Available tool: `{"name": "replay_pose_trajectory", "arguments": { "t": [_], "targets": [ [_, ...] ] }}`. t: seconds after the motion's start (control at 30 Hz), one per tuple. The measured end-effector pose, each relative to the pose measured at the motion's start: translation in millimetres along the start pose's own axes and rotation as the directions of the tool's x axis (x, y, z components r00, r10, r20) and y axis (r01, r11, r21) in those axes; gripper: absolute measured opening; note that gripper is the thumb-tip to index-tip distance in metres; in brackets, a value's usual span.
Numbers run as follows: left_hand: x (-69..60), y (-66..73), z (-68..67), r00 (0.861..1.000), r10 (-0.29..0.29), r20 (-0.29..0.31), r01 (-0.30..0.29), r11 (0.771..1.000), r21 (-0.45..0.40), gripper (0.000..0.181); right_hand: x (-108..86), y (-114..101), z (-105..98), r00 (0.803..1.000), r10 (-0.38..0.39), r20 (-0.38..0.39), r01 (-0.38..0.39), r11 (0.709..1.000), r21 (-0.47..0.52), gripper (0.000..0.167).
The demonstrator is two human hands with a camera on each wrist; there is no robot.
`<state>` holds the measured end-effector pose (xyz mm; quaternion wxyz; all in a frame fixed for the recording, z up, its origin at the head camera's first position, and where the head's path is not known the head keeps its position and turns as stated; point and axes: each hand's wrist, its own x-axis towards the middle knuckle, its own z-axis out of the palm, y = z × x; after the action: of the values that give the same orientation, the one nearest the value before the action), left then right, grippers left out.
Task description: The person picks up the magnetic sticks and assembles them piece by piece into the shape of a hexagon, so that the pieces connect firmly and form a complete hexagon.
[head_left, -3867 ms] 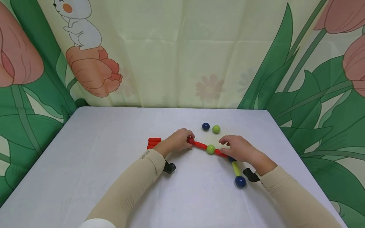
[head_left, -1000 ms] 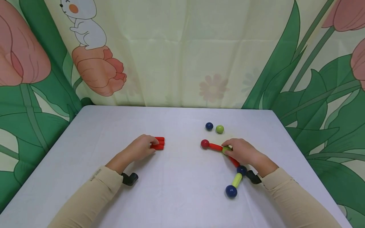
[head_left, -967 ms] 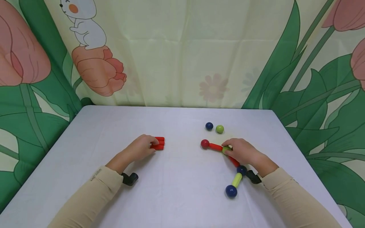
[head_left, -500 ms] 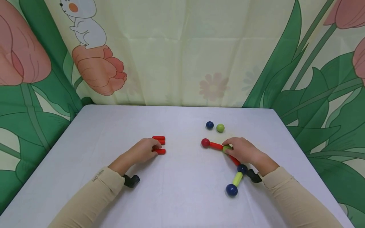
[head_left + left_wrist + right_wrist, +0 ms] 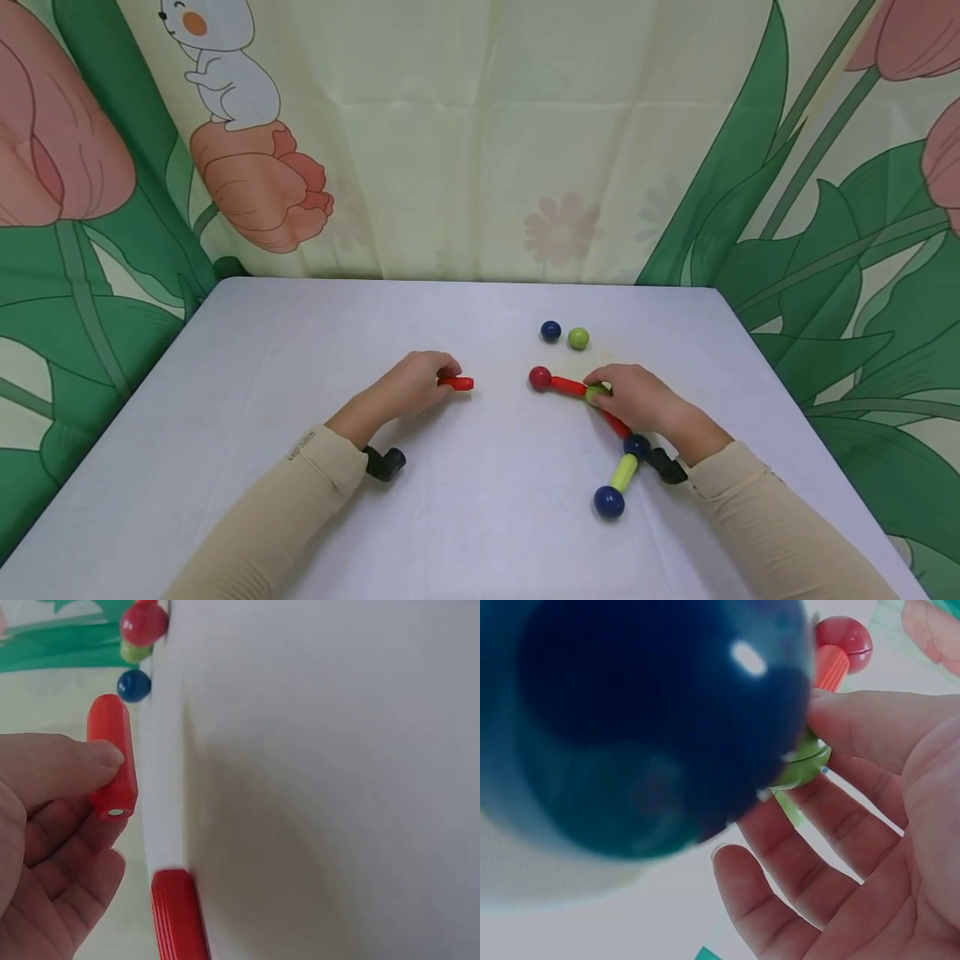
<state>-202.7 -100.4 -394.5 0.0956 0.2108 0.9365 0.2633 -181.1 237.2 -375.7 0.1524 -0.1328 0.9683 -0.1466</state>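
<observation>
My left hand (image 5: 411, 387) pinches a red rod (image 5: 112, 761) between thumb and fingers, above the table. A pale disc shows in the rod's near end. My right hand (image 5: 643, 405) pinches the green ball (image 5: 595, 394) in a bent chain on the table. Leftward from that ball run a red rod (image 5: 567, 387) and a red ball (image 5: 539, 378). Towards me follow a second red rod (image 5: 617, 424), a dark blue ball (image 5: 637, 447), a yellow-green rod (image 5: 623, 473) and a larger-looking dark blue ball (image 5: 609, 502). Fingers partly cover the green ball.
Behind the chain lie a loose dark blue ball (image 5: 551, 332) and a loose green ball (image 5: 578, 338). Another red rod (image 5: 178, 915) lies on the white table (image 5: 480, 517) in the left wrist view; my left hand hides that spot in the head view. A printed curtain (image 5: 420, 167) hangs behind.
The left hand let go of the red ball, went left to the three red rods, took one and has come back rightward. The right hand took hold of the green ball; the chain bent more.
</observation>
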Motion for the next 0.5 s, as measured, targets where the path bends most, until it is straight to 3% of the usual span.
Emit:
{"name": "replay_pose_trajectory", "arguments": {
  "t": [0.27,0.5],
  "targets": [
    [28.8,18.3,12.9,1.0,-0.011,0.021,0.011,1.0,-0.026,0.025,-2.4,0,0,1.0,-0.006,-0.003,0.006,1.0,0.005,0.03],
    [46.0,27.0,23.5,0.998,-0.028,0.052,0.03,0.999,-0.041,0.028,-4.1,-1,0,1.0,-0.002,-0.004,0.002,1.0,0.012,0.03]
  ]
}}
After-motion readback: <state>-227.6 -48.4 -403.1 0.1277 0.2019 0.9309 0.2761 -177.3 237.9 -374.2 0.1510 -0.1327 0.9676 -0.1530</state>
